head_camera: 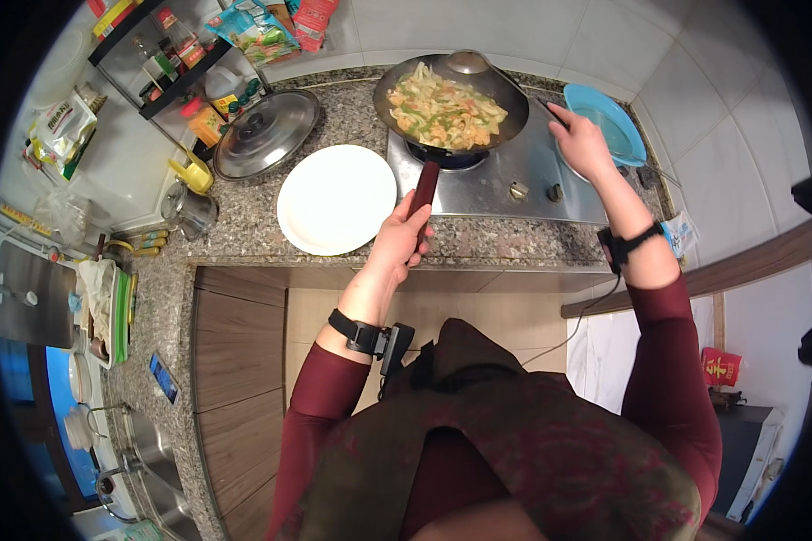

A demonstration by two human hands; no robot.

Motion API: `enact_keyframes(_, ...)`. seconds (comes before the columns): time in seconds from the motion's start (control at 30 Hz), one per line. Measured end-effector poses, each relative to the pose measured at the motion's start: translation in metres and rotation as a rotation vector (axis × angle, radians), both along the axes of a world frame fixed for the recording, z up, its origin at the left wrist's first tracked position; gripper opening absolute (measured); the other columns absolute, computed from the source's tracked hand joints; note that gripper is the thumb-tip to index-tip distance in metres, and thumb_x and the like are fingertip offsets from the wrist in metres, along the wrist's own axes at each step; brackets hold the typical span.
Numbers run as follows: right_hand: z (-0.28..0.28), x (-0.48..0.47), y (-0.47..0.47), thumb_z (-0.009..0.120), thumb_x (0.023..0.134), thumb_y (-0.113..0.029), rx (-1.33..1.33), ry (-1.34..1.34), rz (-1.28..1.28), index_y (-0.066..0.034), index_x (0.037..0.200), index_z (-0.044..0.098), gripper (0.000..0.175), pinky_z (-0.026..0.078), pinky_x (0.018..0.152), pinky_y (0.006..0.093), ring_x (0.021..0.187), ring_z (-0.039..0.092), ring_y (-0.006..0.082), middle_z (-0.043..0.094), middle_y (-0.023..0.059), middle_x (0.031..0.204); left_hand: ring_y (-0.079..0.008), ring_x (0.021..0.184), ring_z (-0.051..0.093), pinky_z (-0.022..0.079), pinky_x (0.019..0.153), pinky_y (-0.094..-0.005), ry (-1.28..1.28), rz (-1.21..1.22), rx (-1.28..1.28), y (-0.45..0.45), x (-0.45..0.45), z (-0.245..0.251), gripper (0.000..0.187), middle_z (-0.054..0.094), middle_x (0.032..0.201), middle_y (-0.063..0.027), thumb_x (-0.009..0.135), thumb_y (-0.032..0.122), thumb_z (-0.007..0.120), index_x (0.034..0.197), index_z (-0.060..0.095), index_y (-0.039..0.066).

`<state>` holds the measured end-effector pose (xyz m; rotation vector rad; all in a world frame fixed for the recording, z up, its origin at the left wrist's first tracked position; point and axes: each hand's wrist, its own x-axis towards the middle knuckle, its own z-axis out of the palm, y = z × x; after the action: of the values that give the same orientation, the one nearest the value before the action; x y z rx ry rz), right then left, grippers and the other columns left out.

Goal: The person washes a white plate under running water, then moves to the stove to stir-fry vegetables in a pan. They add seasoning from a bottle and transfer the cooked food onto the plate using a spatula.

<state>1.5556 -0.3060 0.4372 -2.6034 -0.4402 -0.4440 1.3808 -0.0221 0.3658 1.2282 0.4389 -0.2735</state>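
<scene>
My left hand (400, 237) is closed around the dark red handle (427, 182) of a wok (386, 101). Chopped stir-fry, which looks like cauliflower with green and reddish pieces, fills the wok's middle (446, 111). In my right hand (582, 145) is the dark handle of a metal ladle (469, 62), whose round bowl rests at the wok's far rim. The wok sits over the left burner of a steel gas hob (474, 196). A white plate (337, 199) lies on the counter just left of my left hand.
A blue basin (622, 132) stands right of the hob. Left of the plate are a wok lid (267, 135), a metal pot (189, 209) and a spice rack (183, 81) with bottles. Along the left counter lie a phone (164, 379) and a sink (152, 450). A cable hangs from my right wrist.
</scene>
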Motion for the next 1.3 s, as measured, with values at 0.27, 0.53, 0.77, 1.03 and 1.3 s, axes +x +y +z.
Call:
enact_keyframes(0.27, -0.019, 0.075, 0.058, 0.062, 0.093, -0.02, 0.485, 0.748, -0.003, -0.0189, 0.133, 0.062, 0.04, 0.037, 0.046, 0.028, 0.05, 0.045, 0.0092, 0.064, 0.0013, 0.079, -0.0055, 0.05, 0.045, 0.027, 0.038, -0.0188, -0.004, -0.017, 0.057, 0.001, 0.0, 0.002, 0.056, 0.055, 0.074, 0.0034, 0.099, 0.028, 0.059, 0.15, 0.037, 0.028)
enact_keyframes(0.53, 0.056, -0.007, -0.005, 0.07, 0.084, -0.017, -0.383, -0.041, 0.243, -0.0315, 0.127, 0.064, 0.046, 0.05, 0.073, 0.0426, 0.079, 0.062, 0.0285, 0.065, 0.0074, 0.086, -0.0066, 0.048, 0.044, 0.026, 0.037, -0.0186, 0.012, 0.004, -0.014, 0.006, 0.002, -0.001, 0.057, 0.056, 0.075, 0.0008, 0.099, 0.027, 0.06, 0.15, 0.037, 0.026)
enact_keyframes(0.77, 0.078, -0.073, -0.063, 0.07, 0.084, -0.013, -0.168, -0.018, 0.176, -0.0245, 0.124, 0.067, 0.041, 0.051, 0.071, 0.0389, 0.077, 0.062, 0.0301, 0.066, 0.0108, 0.09, -0.0055, 0.049, 0.043, 0.028, 0.037, -0.0183, 0.005, 0.019, -0.013, 0.003, 0.001, 0.001, 0.059, 0.055, 0.076, 0.0017, 0.098, 0.026, 0.059, 0.151, 0.034, 0.024)
enact_keyframes(1.03, 0.025, -0.087, -0.055, 0.068, 0.086, -0.019, -0.258, 0.069, 0.105, -0.0231, 0.124, 0.067, 0.038, 0.052, 0.078, 0.0419, 0.089, 0.067, 0.0335, 0.07, 0.0158, 0.095, -0.0062, 0.048, 0.044, 0.029, 0.036, -0.0187, 0.0, 0.004, 0.001, 0.0, 0.0, 0.002, 0.061, 0.053, 0.074, 0.0017, 0.098, 0.025, 0.06, 0.153, 0.032, 0.024)
enact_keyframes(1.3, 0.039, -0.079, -0.037, 0.067, 0.087, -0.014, -0.128, 0.095, 0.039, -0.0191, 0.127, 0.065, 0.041, 0.052, 0.074, 0.0403, 0.081, 0.065, 0.033, 0.069, 0.0142, 0.087, -0.0064, 0.047, 0.043, 0.028, 0.036, -0.0187, -0.009, 0.009, 0.031, -0.003, -0.001, 0.002, 0.059, 0.053, 0.073, 0.0016, 0.099, 0.025, 0.059, 0.152, 0.034, 0.024)
